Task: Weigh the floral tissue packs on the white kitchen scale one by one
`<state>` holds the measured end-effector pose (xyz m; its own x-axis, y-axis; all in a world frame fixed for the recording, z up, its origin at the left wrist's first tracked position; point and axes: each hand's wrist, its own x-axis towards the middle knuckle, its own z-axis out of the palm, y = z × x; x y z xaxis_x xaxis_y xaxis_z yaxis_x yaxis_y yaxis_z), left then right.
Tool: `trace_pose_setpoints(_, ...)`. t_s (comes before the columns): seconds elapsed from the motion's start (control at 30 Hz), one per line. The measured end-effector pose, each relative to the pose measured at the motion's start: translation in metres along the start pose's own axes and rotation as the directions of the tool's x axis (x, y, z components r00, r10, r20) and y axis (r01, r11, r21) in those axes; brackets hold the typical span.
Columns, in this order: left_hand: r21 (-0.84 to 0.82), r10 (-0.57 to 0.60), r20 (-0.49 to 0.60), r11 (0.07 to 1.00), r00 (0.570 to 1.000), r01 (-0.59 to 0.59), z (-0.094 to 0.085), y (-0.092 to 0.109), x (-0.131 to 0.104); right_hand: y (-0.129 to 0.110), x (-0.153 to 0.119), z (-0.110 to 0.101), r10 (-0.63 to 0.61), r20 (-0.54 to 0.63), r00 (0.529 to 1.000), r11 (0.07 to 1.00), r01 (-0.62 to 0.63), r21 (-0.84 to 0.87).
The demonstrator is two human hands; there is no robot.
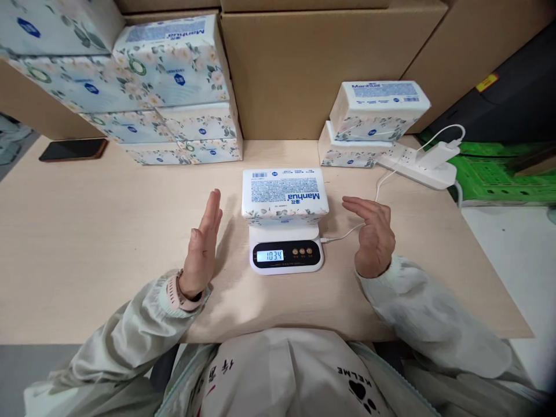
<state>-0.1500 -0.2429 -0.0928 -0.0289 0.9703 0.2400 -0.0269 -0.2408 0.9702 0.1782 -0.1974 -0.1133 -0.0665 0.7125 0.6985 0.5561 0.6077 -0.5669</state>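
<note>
A pack of tissues (284,194) lies on a white digital scale (286,266), whose lit display reads 103.4. Left of the pack, my left hand (203,246) is raised with its fingers stretched out, touching nothing. On the other side, my right hand (371,236) is held up with fingers extended toward the pack, apart from it and empty. A thin white cable (345,234) plugs into the scale's right side and passes behind my right hand.
Stacked tissue packs (174,75) rise at the back left beside a dark phone (73,149). Two more packs (377,110) are piled at the back right, near a white power strip (417,165). Cardboard boxes (313,69) stand along the table's (108,243) back.
</note>
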Motion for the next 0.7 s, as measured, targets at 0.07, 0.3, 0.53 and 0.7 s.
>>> trace_pose_setpoints(0.07, -0.013, -0.029, -0.009, 1.0, 1.0, 0.029, 0.0002, 0.0002, -0.0001, 0.001, -0.0004, 0.0004, 0.001, 0.015, 1.0, 1.0, -0.001, 0.004)
trace_pose_setpoints(0.3, -0.032, -0.054, -0.016, 0.998, 0.998, 0.054, -0.0005, -0.0013, 0.0009, 0.0026, -0.0031, 0.001, 0.027, 0.03, 0.999, 0.999, -0.027, 0.024)
trace_pose_setpoints(0.53, -0.037, -0.047, 0.02, 0.998, 0.999, 0.047, -0.0006, -0.0038, -0.0003, 0.0044, -0.0041, 0.0004, 0.021, 0.056, 0.998, 0.999, -0.023, 0.034)
trace_pose_setpoints(0.7, -0.061, -0.09, 0.009, 0.994, 0.996, 0.09, 0.0008, -0.0027, -0.001, 0.0032, -0.0051, 0.0007, 0.038, 0.072, 0.997, 0.999, -0.039, 0.021)
